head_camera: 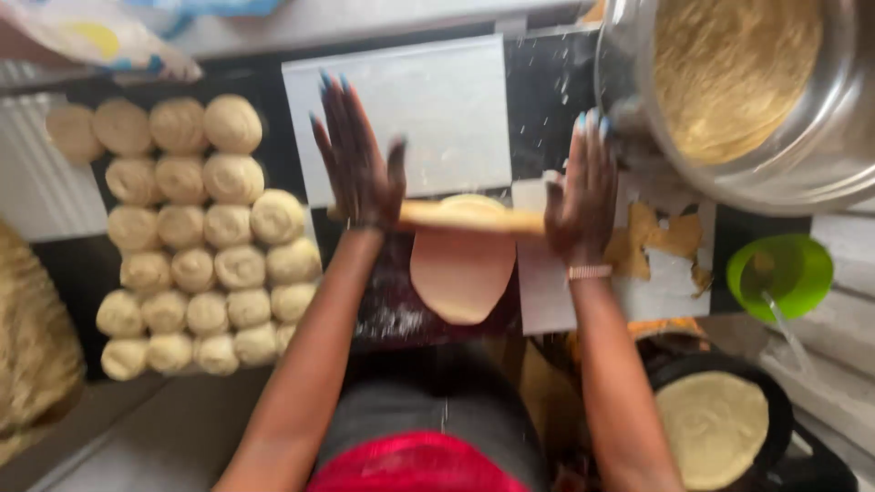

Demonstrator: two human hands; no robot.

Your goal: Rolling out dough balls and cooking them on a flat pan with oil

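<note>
A wooden rolling pin lies across a flat oval of dough on a dark floured board. My left hand presses flat on the pin's left end, fingers straight and spread. My right hand presses flat on its right end the same way. Both palms rest on the pin without curling around it. The far part of the dough is hidden under the pin.
Several round dough balls sit in rows at the left. A large metal bowl of stacked flatbreads stands at the upper right. A green cup is at the right. A black pan below it holds a flatbread.
</note>
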